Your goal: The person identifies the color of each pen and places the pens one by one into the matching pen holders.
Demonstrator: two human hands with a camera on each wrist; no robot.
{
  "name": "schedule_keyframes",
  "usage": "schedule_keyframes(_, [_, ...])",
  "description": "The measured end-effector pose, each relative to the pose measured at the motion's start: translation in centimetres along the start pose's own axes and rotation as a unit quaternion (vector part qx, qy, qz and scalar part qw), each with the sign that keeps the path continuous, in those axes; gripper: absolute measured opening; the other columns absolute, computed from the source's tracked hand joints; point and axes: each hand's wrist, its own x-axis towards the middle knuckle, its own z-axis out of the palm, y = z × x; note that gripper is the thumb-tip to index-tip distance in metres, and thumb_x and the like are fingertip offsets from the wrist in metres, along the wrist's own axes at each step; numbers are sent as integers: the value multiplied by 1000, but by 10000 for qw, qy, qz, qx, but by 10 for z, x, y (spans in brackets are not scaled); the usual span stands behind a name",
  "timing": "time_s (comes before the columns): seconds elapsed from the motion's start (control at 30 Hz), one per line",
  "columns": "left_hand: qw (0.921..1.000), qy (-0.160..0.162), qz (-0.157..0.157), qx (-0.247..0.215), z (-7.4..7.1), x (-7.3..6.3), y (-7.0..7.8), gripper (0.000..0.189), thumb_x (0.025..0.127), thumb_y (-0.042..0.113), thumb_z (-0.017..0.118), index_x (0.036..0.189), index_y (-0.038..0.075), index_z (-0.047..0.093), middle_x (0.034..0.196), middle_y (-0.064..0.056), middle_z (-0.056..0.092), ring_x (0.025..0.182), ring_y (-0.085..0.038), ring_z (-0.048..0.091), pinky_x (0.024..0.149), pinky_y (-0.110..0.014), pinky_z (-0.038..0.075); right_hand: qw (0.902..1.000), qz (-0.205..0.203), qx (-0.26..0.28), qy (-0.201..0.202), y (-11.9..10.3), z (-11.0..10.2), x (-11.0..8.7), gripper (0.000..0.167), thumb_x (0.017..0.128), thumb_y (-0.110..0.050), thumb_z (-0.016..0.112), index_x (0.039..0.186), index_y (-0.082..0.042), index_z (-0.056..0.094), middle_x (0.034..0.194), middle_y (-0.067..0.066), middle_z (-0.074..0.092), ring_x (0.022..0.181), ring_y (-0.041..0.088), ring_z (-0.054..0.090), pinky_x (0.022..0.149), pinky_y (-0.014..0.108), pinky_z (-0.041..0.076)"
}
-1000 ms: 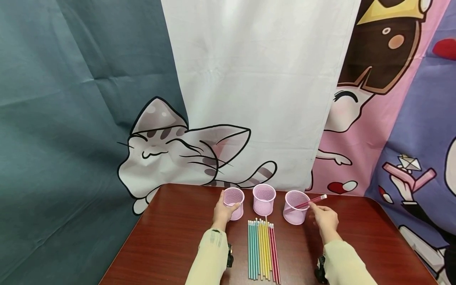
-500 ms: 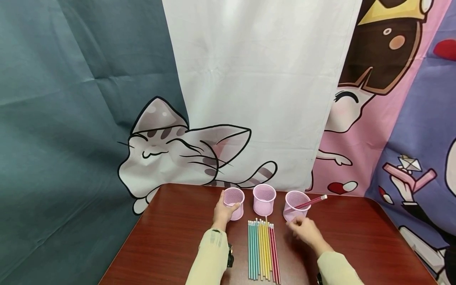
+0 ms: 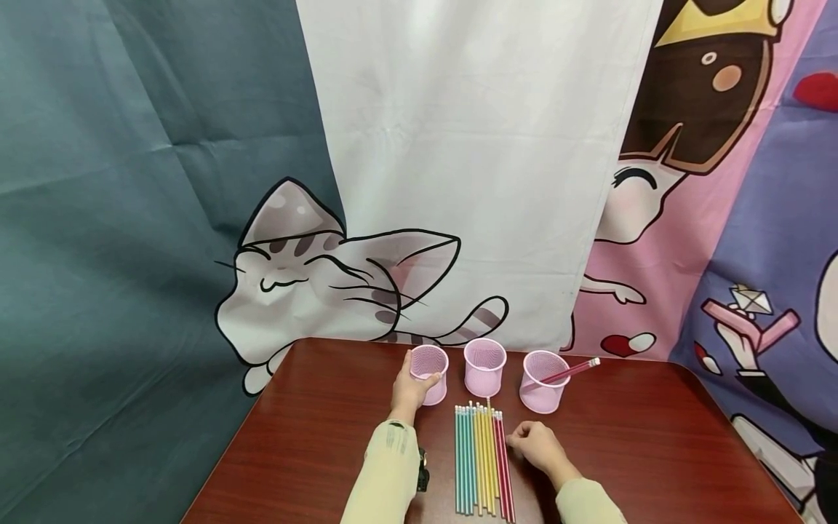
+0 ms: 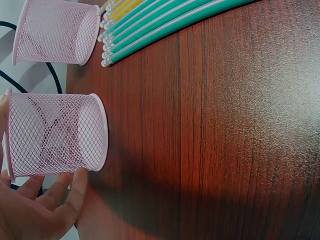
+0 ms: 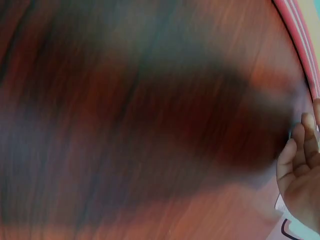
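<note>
My left hand (image 3: 409, 389) grips the left pink mesh pen cup (image 3: 435, 389), its thumb across the front; in the left wrist view the fingers lie along the cup (image 4: 60, 132) wall. My right hand (image 3: 540, 444) is low over the table, fingers bent, fingertips right beside the red pencils (image 3: 503, 466). No held thing shows between those fingers (image 5: 299, 142) in the right wrist view. Yellow pencils (image 3: 485, 458) and teal pencils (image 3: 464, 458) lie left of the red ones, eraser ends away from me. A red pencil (image 3: 576, 369) leans out over the rim of the right pen cup (image 3: 541, 399).
The middle pen cup (image 3: 484, 378) stands upright between the other two near the far edge of the brown wooden table (image 3: 314, 437). Behind the table hangs a printed cartoon cloth (image 3: 497, 182).
My right hand has let go of the red pencil in the right cup and moved left and toward me, to the red pencils on the table. The left hand stays on its cup.
</note>
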Motion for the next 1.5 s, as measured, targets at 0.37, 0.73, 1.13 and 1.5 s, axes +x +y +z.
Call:
schedule_keyframes(0.37, [10000,22,5,75,0,2,-1,88,71,28,80,144,13,34,126,-24,52,108,-42,51,90,-52,41,9960,512,-673,274,-15,5,-6,25,74,-31,66,61,-14,53,60,-1,52,58,16,48,50,36,38])
schedule_keyframes(0.73, [9999,75,78,58,1,1,0,87,71,27,80,143,12,35,125,-24,53,108,-42,51,90,-52,41,9915,711,-1059,252,-20,9,-6,27,69,-34,68,59,-13,53,64,4,56,61,21,53,50,40,40])
schedule_keyframes(1.13, [10000,63,49,-4,0,1,0,87,71,26,80,143,13,34,126,-23,52,109,-41,51,90,-52,40,9847,739,-1580,36,-27,7,-6,31,70,-35,71,65,-5,62,81,22,64,74,39,60,55,50,45])
schedule_keyframes(1.5, [9999,47,12,-141,0,0,-1,87,71,26,80,144,13,34,126,-24,52,110,-41,50,92,-52,40,9857,855,-1440,187,-21,8,-7,34,68,-37,71,63,-5,60,78,23,63,71,38,60,52,49,44])
